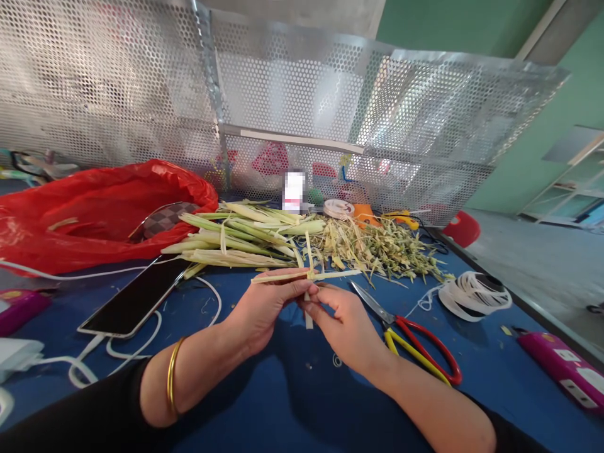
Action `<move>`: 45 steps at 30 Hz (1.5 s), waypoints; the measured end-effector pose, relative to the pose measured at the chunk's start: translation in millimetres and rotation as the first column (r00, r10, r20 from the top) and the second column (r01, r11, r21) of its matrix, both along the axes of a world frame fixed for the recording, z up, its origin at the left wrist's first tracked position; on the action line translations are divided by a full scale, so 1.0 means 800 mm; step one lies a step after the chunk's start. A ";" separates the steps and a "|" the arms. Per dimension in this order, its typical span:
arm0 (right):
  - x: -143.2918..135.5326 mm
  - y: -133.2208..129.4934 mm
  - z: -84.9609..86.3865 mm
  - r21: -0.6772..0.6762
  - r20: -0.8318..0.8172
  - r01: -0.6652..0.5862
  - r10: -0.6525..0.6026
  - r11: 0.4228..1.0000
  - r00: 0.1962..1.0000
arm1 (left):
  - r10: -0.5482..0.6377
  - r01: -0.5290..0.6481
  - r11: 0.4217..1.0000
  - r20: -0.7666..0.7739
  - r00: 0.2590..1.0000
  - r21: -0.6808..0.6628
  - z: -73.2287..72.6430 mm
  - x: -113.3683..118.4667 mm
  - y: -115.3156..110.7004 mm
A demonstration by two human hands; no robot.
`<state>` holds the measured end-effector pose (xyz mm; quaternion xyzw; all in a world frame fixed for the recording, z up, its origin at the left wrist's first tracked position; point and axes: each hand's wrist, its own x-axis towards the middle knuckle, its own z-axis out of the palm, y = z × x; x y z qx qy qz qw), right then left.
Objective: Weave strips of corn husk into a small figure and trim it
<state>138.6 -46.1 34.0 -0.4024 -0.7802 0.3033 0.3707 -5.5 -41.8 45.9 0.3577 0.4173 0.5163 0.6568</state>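
In the head view, the left hand (pixel 257 305) and the right hand (pixel 346 324) both pinch the pale strips (pixel 310 275). The strips cross, held up over the blue table (pixel 255 409). The left thumb is by the spot where they meet, and the right fingers nip the strips just under it. To do this well, I think it is best to pinch close to the crossing, so it can't slip. Small, soft pulls look best, as a hard tug might split a strip. Keeping the strips flat should help too.

The red bag (pixel 153 244) sits open on the left. In it are a checked thing (pixel 166 220) and a dry, leafy bit (pixel 63 223). The deep part of the bag is too dark to see.
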 end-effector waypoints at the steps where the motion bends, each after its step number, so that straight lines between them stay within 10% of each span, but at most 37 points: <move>1: 0.000 0.000 0.000 0.018 0.017 -0.001 0.001 1.000 1.000 | -0.001 0.001 1.000 0.013 1.000 0.000 0.000 0.000 0.000; 14: 0.001 -0.003 0.001 0.186 0.180 0.002 -0.036 0.983 0.983 | 0.029 -0.028 0.996 0.010 1.000 -0.088 0.006 -0.003 0.003; 20: 0.020 0.009 0.011 0.589 0.120 0.244 -0.382 0.771 0.916 | 0.010 -0.011 1.000 -0.033 0.999 -0.016 0.003 -0.008 0.008; 25: 0.020 0.018 0.004 0.445 0.250 0.117 -0.249 0.888 0.936 | -0.013 0.013 1.000 -0.039 0.999 -0.006 0.000 -0.008 0.007; 34: 0.013 0.006 0.004 0.434 0.293 0.059 -0.203 0.899 0.934 | 0.093 -0.044 0.988 -0.355 0.930 0.145 -0.007 -0.003 0.009; 45: 0.014 0.011 0.006 0.363 0.284 0.111 -0.224 0.925 0.932 | -0.010 0.031 0.997 -0.286 0.958 0.068 -0.008 -0.010 0.016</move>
